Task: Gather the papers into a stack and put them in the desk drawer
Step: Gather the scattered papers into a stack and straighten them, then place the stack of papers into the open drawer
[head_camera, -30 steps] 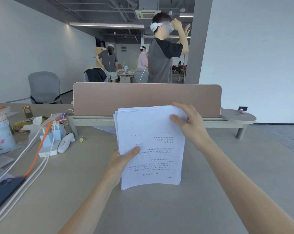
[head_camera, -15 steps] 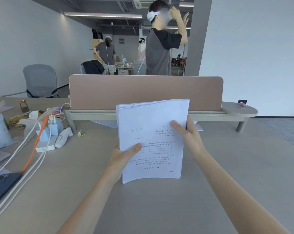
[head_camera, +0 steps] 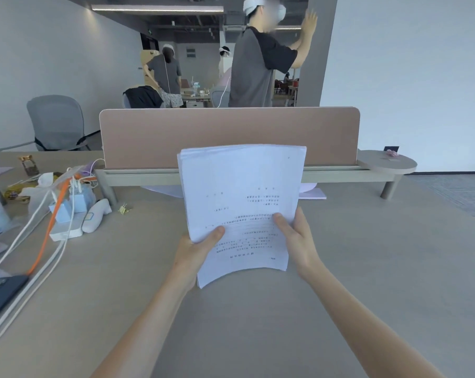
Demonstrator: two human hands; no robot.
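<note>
A stack of white printed papers (head_camera: 241,192) stands nearly upright on its lower edge on the grey desk (head_camera: 367,268), in front of me. My left hand (head_camera: 195,249) grips the stack's lower left side, thumb on the front sheet. My right hand (head_camera: 296,238) grips the lower right side, thumb on the front too. The printed text faces me upside down. No desk drawer is in view.
A tan divider panel (head_camera: 231,132) on a low shelf crosses the desk behind the papers, with pink sheets (head_camera: 312,193) under it. At the left lie chargers and cables (head_camera: 64,211), a white thermometer (head_camera: 96,216), a dark phone (head_camera: 2,293) and a yellow clip (head_camera: 124,208). People stand beyond the divider.
My right hand slid from the stack's upper right corner down to its lower right side. The stack has been squared up and stands more upright.
</note>
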